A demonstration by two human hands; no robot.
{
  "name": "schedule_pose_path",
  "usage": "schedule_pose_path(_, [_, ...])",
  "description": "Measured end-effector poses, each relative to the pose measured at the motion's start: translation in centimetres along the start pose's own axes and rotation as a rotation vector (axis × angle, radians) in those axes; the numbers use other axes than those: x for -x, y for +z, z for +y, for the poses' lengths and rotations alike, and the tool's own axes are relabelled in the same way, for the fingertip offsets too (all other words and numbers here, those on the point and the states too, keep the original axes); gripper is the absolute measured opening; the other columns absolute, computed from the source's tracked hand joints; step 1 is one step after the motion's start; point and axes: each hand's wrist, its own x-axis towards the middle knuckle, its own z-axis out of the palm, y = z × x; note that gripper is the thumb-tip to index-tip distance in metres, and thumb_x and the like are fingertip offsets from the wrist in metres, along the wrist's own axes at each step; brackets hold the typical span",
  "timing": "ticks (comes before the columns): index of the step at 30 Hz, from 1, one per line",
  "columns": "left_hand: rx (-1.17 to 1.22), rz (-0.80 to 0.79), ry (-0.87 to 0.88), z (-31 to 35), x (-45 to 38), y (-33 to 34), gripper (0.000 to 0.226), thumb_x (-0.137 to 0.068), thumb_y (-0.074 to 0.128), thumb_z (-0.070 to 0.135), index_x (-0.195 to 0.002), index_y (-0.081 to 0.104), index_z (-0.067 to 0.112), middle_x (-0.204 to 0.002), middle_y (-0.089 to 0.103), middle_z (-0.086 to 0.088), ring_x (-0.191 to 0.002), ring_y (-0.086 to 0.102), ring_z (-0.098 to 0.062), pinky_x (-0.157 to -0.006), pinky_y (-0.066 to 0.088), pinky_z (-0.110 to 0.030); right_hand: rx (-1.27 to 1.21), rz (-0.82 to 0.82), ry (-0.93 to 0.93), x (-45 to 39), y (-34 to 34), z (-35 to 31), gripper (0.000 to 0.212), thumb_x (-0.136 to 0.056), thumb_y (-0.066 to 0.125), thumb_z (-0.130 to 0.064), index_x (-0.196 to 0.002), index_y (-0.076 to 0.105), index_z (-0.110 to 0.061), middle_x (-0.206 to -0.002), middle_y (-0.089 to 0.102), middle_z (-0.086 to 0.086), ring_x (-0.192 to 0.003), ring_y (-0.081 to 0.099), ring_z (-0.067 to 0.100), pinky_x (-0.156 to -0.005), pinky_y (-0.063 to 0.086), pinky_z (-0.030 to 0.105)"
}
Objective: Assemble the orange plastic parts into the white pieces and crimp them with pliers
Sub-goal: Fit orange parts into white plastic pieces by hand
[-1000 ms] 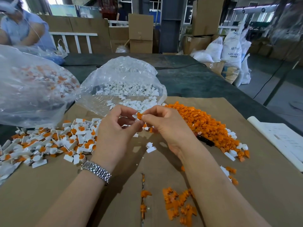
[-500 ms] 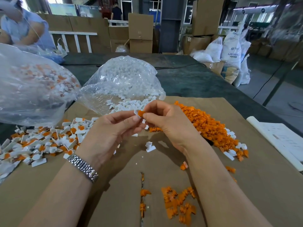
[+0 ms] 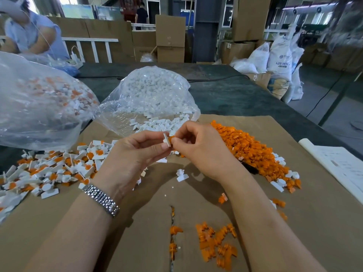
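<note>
Hands have lifted slightly and turned over the last second, so the small white plastic piece (image 3: 166, 139) now shows edge-on, upright, where before the fingers mostly hid it. The left hand (image 3: 135, 154) pinches this white piece between thumb and fingertips; the right hand (image 3: 198, 148) pinches the small orange plastic part (image 3: 171, 138), which touches the white piece's side. I judge the insert is being pressed home, seating not yet confirmed. Crimping comes after; no pliers are clearly visible, though a dark object pokes out beneath the loose orange heap (image 3: 255, 152) at 3 o'clock. Finished white-and-orange assemblies (image 3: 59, 167) lie at 9 o'clock on the brown cardboard-covered table (image 3: 137, 242).
</note>
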Motion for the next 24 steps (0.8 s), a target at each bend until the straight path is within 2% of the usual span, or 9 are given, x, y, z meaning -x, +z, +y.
schedule_pose_path(3, [-0.032,0.040,0.025,0.0,0.0,0.2,0.032,-0.067,0.077,0.003,-0.099,0.078,0.001,-0.099,0.077,-0.018,-0.092,0.075,-0.025,-0.079,0.060,-0.025,-0.033,0.016,0.090,-0.2,0.4,0.0,0.013,-0.089,0.073,-0.027,-0.081,0.069,-0.018,-0.066,0.062,-0.012,-0.057,0.052,-0.001,-0.056,0.041,0.016])
schedule_pose_path(6, [-0.011,0.029,0.019,0.0,0.0,0.1,0.032,-0.072,0.075,0.005,-0.104,0.076,-0.001,-0.103,0.076,-0.020,-0.097,0.075,-0.029,-0.079,0.059,-0.024,-0.163,0.031,0.146,-0.3,0.6,0.1,0.013,-0.088,0.074,-0.024,-0.081,0.070,-0.013,-0.056,0.059,-0.016,-0.050,0.051,-0.004,-0.049,0.037,0.009])
schedule_pose_path(8, [0.025,0.027,0.008,0.0,0.0,-0.1,0.029,-0.075,0.074,0.005,-0.103,0.077,-0.001,-0.104,0.076,-0.021,-0.098,0.075,-0.030,-0.079,0.060,-0.024,-0.199,0.024,0.145,-0.2,0.7,0.0,0.013,-0.089,0.074,-0.025,-0.084,0.071,-0.013,-0.060,0.061,-0.014,-0.052,0.052,-0.004,-0.051,0.040,0.010])
schedule_pose_path(13, [0.052,0.022,-0.027,0.1,-0.1,-0.2,0.020,-0.077,0.073,0.003,-0.096,0.080,0.000,-0.102,0.076,-0.020,-0.097,0.076,-0.029,-0.076,0.059,-0.022,-0.180,0.003,0.125,0.0,0.5,-0.4,0.013,-0.090,0.074,-0.026,-0.086,0.071,-0.013,-0.081,0.073,0.004,-0.058,0.054,0.001,-0.059,0.047,0.020])
schedule_pose_path(17, [0.100,-0.007,-0.054,0.3,-0.1,-0.3,0.021,-0.078,0.071,0.004,-0.096,0.081,0.004,-0.103,0.077,-0.017,-0.096,0.076,-0.024,-0.076,0.059,-0.021,-0.277,-0.085,0.145,0.3,-0.5,-0.7,0.019,-0.088,0.078,-0.030,-0.093,0.073,-0.012,-0.086,0.075,0.008,-0.058,0.056,0.005,-0.060,0.051,0.020])
schedule_pose_path(19, [0.143,-0.029,-0.069,0.4,-0.1,-0.2,0.020,-0.079,0.069,0.004,-0.095,0.082,0.007,-0.102,0.077,-0.015,-0.093,0.076,-0.020,-0.075,0.059,-0.021,-0.304,-0.157,0.136,0.5,-1.2,-0.7,0.024,-0.082,0.083,-0.030,-0.097,0.073,-0.015,-0.086,0.073,0.007,-0.066,0.059,0.007,-0.069,0.054,0.024])
schedule_pose_path(21, [0.179,-0.040,-0.081,0.4,-0.1,-0.1,0.020,-0.081,0.067,0.004,-0.095,0.082,0.007,-0.102,0.077,-0.016,-0.091,0.076,-0.020,-0.074,0.059,-0.022,-0.262,-0.164,0.100,0.5,-1.4,-0.6,0.028,-0.078,0.087,-0.028,-0.100,0.070,-0.020,-0.088,0.069,-0.001,-0.073,0.060,0.007,-0.078,0.056,0.027])
schedule_pose_path(24, [0.207,-0.049,-0.097,0.5,-0.2,-0.2,0.021,-0.081,0.068,0.004,-0.101,0.073,0.004,-0.101,0.077,-0.017,-0.086,0.076,-0.020,-0.072,0.060,-0.024,-0.211,-0.097,-0.010,0.4,-0.9,-0.7,0.027,-0.081,0.085,-0.021,-0.105,0.070,-0.021,-0.090,0.065,-0.009,-0.072,0.056,0.003,-0.074,0.053,0.021])
